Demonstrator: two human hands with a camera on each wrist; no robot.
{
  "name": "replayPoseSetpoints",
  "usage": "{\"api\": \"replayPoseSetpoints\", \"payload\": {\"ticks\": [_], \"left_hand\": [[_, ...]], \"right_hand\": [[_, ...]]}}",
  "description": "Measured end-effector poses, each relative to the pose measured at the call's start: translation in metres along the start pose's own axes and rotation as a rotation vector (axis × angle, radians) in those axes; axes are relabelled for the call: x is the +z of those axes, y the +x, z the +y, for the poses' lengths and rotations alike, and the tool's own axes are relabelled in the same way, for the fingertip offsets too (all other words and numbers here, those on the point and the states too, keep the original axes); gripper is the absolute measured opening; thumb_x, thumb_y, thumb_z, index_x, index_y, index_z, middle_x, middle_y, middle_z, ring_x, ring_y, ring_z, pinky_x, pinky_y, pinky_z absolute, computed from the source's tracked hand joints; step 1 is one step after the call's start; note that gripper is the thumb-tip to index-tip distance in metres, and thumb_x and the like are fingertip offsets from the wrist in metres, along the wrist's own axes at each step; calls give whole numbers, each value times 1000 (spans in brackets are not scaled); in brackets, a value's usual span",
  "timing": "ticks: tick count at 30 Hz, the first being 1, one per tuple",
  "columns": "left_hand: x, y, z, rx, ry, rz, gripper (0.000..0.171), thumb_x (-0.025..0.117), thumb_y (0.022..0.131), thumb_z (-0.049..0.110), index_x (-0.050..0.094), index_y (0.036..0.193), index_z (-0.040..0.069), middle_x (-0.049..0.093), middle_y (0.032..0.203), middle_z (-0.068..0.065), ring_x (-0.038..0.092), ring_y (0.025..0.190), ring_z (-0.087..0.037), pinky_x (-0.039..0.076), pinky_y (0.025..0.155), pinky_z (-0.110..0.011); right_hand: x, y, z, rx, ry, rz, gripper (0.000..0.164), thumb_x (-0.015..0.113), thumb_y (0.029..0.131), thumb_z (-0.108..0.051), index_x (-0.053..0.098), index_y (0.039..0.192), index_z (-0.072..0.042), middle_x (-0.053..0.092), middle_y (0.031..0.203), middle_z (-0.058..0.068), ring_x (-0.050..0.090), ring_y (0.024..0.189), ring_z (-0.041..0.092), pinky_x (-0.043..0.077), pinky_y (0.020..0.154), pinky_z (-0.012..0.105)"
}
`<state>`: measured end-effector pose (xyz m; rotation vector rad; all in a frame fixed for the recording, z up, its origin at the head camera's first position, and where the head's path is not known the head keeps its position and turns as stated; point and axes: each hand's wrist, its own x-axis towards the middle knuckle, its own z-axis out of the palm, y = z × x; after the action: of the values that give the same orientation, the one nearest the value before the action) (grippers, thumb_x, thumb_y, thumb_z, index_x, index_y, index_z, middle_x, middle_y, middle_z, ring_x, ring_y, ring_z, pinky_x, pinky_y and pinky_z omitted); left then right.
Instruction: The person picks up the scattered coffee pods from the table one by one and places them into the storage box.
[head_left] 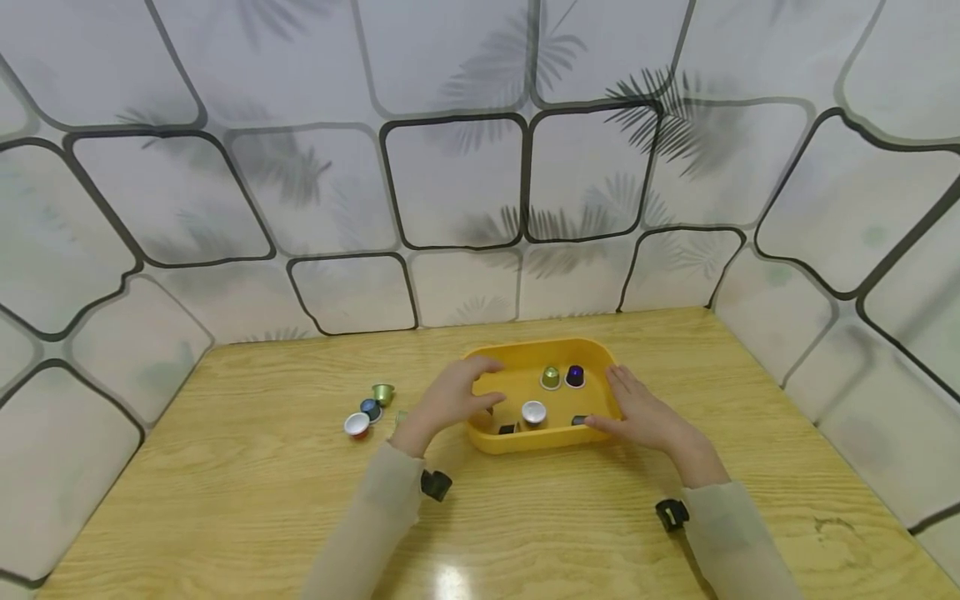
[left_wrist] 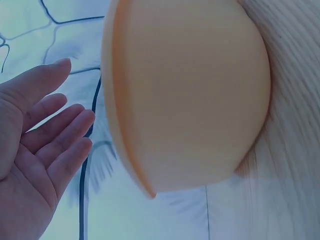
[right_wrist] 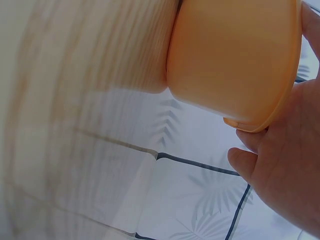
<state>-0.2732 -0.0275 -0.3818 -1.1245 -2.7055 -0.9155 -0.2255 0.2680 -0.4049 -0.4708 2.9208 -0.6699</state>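
A yellow tray (head_left: 495, 446) stands on the wooden table in the head view, coffee capsules lying in it: a green one (head_left: 551, 377), a dark purple one (head_left: 575, 377), a white-topped one (head_left: 533, 414) and dark ones along its near side. Over its left end hovers my left hand (head_left: 455, 396), thumb and fingers spread. The left wrist view shows this hand (left_wrist: 42, 135) with a bare palm, apart from the tray's rim. My right hand (head_left: 645, 414) holds the tray's right end, thumb over the rim and fingers outside. Close up, some fingers (right_wrist: 243, 162) are bent below the rim.
Left of the tray on the table (head_left: 225, 500) lie more capsules: a green one (head_left: 383, 394), a blue one (head_left: 371, 408) and a white-topped red one (head_left: 357, 426). A pale green one is partly hidden by my left wrist. Patterned cloth walls (head_left: 465, 183) enclose the table's back and sides.
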Motion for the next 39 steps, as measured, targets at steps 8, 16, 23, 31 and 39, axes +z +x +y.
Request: {"api": "replayPoseSetpoints", "payload": {"ticks": [8,16,23,31,39], "left_hand": [[-12,-21,-13,-31,-39,66,37,67,80,18,57,112,3,57,112,-9,52,103,-22,44,85,-33],[-21,-43,-26,-96,-40,81,37,67,80,18,57,111,0,57,110,-10,53,100,-24,46,82,-36],[-27,-58,-36,-86,14,94,35,68,79,16,58,108,0,59,107,-11,55,97,-25,47,79,-36],[-32,-66,-43,-131,26,50,35,67,78,12,57,108,-3,58,107,-14,55,95,-31,46,79,-39],[-30,-74,-53,-158,111,29,34,68,78,13,59,106,-4,59,104,-14,55,95,-28,45,82,-41]], "right_hand": [[0,0,1,3,8,0,98,48,80,-60,10,136,12,5,141,29,2,129,40,9,101,53],[1,-2,0,5,6,3,98,48,81,-59,10,136,12,6,141,29,2,129,41,9,101,54],[2,-1,1,1,-2,13,98,47,80,-60,11,136,12,6,141,29,2,129,40,9,102,53],[1,-2,2,-5,0,16,98,48,80,-60,12,135,13,7,141,30,3,129,41,9,101,53],[3,-1,2,1,-4,11,98,47,80,-60,11,136,12,6,141,29,2,129,40,9,101,53]]}}
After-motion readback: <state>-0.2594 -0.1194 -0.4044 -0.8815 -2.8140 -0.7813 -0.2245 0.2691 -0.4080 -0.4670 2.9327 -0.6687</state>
